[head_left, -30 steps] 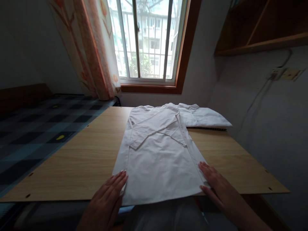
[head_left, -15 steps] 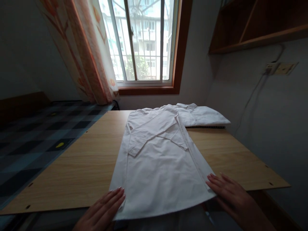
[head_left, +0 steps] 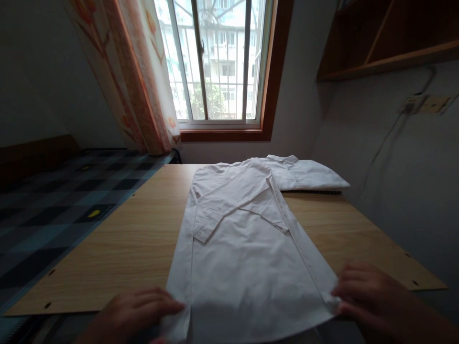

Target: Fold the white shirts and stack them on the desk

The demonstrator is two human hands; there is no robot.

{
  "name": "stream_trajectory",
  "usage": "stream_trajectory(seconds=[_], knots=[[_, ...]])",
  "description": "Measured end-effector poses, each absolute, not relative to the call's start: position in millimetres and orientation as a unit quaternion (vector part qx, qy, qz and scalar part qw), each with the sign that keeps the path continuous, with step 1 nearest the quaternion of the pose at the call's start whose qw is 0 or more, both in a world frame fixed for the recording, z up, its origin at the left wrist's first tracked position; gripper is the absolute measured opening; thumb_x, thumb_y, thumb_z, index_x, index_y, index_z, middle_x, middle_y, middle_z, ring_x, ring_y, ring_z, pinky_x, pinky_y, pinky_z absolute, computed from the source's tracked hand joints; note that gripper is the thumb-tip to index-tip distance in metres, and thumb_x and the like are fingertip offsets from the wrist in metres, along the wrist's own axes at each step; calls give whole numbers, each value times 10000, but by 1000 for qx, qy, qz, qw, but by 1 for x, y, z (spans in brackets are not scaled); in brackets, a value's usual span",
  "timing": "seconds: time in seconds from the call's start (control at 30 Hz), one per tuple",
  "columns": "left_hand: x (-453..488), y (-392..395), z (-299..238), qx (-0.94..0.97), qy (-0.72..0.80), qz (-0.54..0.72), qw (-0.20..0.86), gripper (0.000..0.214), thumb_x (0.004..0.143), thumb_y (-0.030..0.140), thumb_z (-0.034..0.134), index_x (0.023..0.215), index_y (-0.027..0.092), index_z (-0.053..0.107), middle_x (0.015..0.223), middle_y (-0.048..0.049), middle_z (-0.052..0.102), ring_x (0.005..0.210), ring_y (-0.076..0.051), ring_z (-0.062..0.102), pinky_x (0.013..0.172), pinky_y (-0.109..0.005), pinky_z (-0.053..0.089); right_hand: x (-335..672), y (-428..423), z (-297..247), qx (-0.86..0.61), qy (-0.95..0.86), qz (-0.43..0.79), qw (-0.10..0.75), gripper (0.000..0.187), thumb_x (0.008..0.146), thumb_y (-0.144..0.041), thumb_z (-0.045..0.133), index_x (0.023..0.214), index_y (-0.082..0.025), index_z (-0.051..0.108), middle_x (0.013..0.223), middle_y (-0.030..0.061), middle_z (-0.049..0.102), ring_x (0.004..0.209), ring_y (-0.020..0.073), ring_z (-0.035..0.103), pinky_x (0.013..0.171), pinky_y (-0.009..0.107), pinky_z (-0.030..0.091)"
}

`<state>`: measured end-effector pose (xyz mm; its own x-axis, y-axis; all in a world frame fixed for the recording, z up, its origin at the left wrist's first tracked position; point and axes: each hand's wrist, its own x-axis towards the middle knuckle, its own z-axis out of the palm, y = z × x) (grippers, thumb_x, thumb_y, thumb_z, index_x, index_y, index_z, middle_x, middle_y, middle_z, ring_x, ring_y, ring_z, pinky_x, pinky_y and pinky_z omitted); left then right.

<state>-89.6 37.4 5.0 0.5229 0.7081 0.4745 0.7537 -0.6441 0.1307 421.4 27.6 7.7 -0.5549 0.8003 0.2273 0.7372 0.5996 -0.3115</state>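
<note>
A white long-sleeved shirt [head_left: 247,267] lies back side up along the board, its sleeves folded across its upper part and its sides turned inward. The lower hem hangs toward me at the near edge. My left hand [head_left: 134,310] is closed on the hem's left corner, the thumb partly out of view at the bottom. At the opposite corner my right hand [head_left: 376,294] pinches the side edge between thumb and fingers. Both hands are somewhat blurred.
A folded white shirt [head_left: 304,174] with a collar rests on a dark flat item at the back right of the wooden board [head_left: 139,239]. A bed with a checked cover [head_left: 46,205] adjoins on the left. Behind stand a curtain [head_left: 132,81] and a barred window [head_left: 218,71].
My hands have gone from lying flat on the shirt's lower corners to gripping them. The hem has come nearer to me, and the view has shifted slightly.
</note>
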Motion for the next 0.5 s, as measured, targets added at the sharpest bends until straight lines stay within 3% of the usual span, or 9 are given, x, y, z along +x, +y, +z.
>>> stream_trajectory(seconds=[0.07,0.17,0.3,0.4,0.5], knots=[[-82,74,31,-883,-415,-204,-75,312,919,478,492,1020,341,754,952,-8,774,838,-184,722,735,-235,580,417,58,31,-447,-867,121,182,231,890,-476,598,869,-327,773,742,37,736,685,179,682,623,265,535],[-67,154,62,-814,-511,-242,-132,423,919,498,451,1116,236,718,915,-40,771,776,-193,710,653,-240,554,409,122,52,-507,-817,164,222,386,927,-524,499,901,-247,767,849,60,751,734,191,680,606,263,510],[-51,271,67,-753,-607,-250,-48,425,876,392,487,1123,125,705,994,-108,751,841,-215,694,766,-268,527,396,222,52,-550,-766,159,291,374,898,-434,506,992,-164,748,891,73,752,764,202,675,701,285,511],[-49,338,53,-680,-697,-227,-13,385,862,313,505,1114,103,707,1092,-137,726,1033,-237,657,888,-252,484,382,287,44,-595,-723,122,328,349,867,-304,544,1121,-129,709,1027,103,743,892,204,671,802,278,496],[-53,380,40,-638,-739,-218,-15,363,879,306,504,1070,75,709,1072,-178,721,1063,-267,643,877,-279,479,368,336,40,-657,-667,99,339,359,872,-252,533,1160,-101,685,1055,117,734,907,190,663,816,255,475]])
